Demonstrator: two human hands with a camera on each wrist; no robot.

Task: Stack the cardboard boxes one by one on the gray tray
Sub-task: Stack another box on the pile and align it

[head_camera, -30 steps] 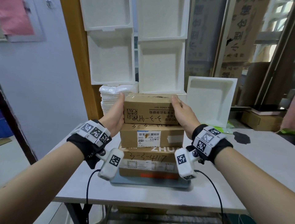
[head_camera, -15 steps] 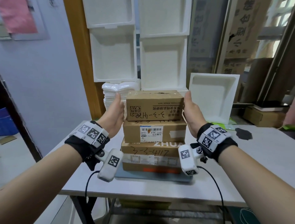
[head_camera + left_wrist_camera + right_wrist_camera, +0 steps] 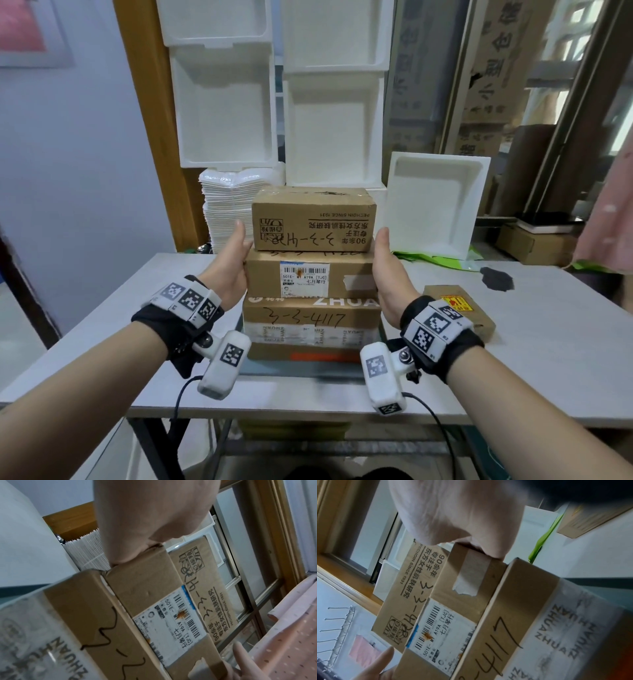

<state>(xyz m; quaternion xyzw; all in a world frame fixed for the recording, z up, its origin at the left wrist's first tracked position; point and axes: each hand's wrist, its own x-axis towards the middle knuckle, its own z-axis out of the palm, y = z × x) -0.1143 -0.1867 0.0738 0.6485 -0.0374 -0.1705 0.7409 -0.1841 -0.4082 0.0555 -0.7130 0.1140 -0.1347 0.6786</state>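
Three cardboard boxes stand stacked on the gray tray point(image 3: 301, 372) in the head view: a taped bottom box point(image 3: 311, 325), a labelled middle box point(image 3: 308, 277) and a printed top box point(image 3: 313, 219). My left hand point(image 3: 231, 262) lies flat against the left side of the middle box point(image 3: 150, 588), fingers straight and pointing up. My right hand point(image 3: 388, 270) mirrors it on the right side of the same box point(image 3: 462, 588). Neither hand curls round anything. The top box point(image 3: 202, 582) sits free of both palms.
A flat cardboard box with a yellow and red label point(image 3: 459, 313) lies on the white table point(image 3: 531, 359) to the right of the stack. White foam trays point(image 3: 431, 202) and a pile of white lids point(image 3: 226, 209) stand behind. The table's front edge is near my wrists.
Both hands let go of the top box, which now rests on the stack. They have dropped down to the sides of the middle box.
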